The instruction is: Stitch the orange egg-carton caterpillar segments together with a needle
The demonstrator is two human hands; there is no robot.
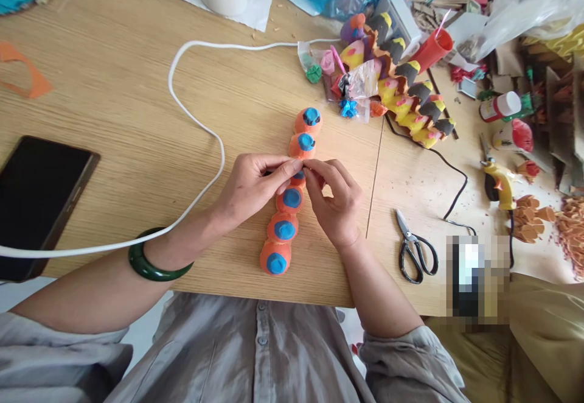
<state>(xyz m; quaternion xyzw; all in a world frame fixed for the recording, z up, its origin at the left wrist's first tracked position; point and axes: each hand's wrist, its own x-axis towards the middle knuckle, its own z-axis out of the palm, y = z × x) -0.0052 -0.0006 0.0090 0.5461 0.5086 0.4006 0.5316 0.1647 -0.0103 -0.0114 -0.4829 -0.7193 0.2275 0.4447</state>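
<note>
Two hands meet over the orange bumpy strip [287,214], which lies lengthwise on the tabletop [255,92].
The left hand [253,187] and right hand [336,199] bring thumbs and forefingers together just above the strip's middle; each grip is pinched, but whether anything sits between the fingertips cannot be told. Blue dabs [276,263] top the strip's bumps. Right of the strip lie scissors [410,238]; left of it, a white cable [221,147] and, farther off, a phone [41,199].
</note>
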